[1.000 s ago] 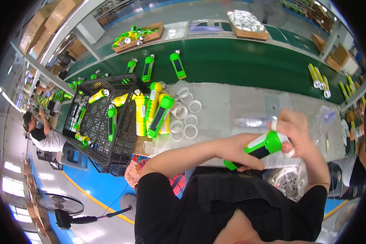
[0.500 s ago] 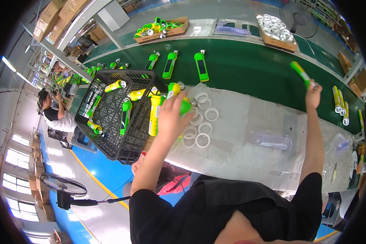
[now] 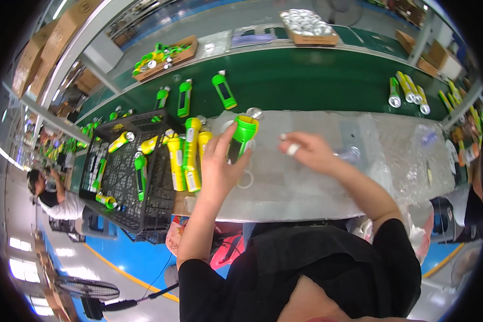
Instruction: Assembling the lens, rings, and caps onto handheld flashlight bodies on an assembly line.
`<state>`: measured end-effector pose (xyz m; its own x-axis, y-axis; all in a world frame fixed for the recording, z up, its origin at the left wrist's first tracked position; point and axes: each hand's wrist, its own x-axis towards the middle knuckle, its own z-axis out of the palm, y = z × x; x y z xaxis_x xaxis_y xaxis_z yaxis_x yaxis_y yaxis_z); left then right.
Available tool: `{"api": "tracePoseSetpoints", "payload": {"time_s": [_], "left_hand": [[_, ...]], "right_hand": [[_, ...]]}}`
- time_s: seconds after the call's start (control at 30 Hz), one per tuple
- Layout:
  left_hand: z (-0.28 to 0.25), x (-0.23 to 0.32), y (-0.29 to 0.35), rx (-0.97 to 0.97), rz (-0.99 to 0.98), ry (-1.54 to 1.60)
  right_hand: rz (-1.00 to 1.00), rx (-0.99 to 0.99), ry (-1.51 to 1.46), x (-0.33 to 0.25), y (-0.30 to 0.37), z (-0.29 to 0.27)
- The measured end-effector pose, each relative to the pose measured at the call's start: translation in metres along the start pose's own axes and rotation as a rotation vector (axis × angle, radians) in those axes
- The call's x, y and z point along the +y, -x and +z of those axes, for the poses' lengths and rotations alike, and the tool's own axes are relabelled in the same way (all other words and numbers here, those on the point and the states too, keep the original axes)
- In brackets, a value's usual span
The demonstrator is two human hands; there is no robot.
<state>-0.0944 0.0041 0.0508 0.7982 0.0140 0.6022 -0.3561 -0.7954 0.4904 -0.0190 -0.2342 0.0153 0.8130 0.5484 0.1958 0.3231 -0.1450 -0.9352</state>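
My left hand (image 3: 217,166) grips a green flashlight body (image 3: 245,127), its threaded end uncovered and tilted up over the grey work sheet (image 3: 306,198). My right hand (image 3: 314,153) hovers over the sheet, fingers pointing left and slightly apart, with a white band round one of them; I see nothing held in it. A silver reflector piece (image 3: 255,113) shows beside the flashlight's open end. White rings (image 3: 245,180) lie on the sheet, partly hidden by my left hand. Yellow flashlights (image 3: 190,145) stand close together left of that hand.
A black crate (image 3: 129,209) with several flashlights stands at left. Green flashlights (image 3: 224,91) lie on the green belt (image 3: 306,80); more (image 3: 405,88) are at far right. Behind are cartons of parts (image 3: 308,38). A clear plastic stack (image 3: 351,154) sits near my right wrist.
My right hand has let go of a green-and-yellow flashlight, which now lies on the belt by the yellow ones, and has come back left. My left hand has lifted the green body. The view has shifted.
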Motion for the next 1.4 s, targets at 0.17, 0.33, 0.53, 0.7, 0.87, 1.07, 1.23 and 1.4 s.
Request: {"api": "tracePoseSetpoints", "payload": {"time_s": [0.17,0.33,0.53,0.7,0.87,1.07,1.23,1.4], "left_hand": [[0.044,0.052,0.019,0.02,0.18,0.237],[0.07,0.029,0.029,0.012,0.056,0.525],[0.094,0.052,0.006,-0.535,-0.495,1.563],[0.088,0.059,0.012,-0.512,-0.477,1.322],[0.066,0.064,0.014,-0.547,0.233,0.783],[0.084,0.066,0.016,-0.516,0.538,0.591],[0.125,0.041,0.02,-0.347,0.016,0.788],[0.154,0.009,0.024,-0.375,0.16,0.211]], "right_hand": [[-0.061,0.322,-0.412,-0.028,0.021,0.036],[0.051,0.237,-0.451,-0.037,0.06,0.015],[0.116,-0.08,-0.644,-0.036,0.094,0.015],[0.16,-0.036,-0.617,-0.032,0.109,0.018],[0.299,-0.081,-0.587,-0.027,0.109,0.022],[0.264,0.057,-0.588,-0.011,0.112,0.031],[0.301,0.166,-0.789,-0.005,0.114,0.008],[0.326,0.214,-0.743,-0.006,0.119,-0.007]]}}
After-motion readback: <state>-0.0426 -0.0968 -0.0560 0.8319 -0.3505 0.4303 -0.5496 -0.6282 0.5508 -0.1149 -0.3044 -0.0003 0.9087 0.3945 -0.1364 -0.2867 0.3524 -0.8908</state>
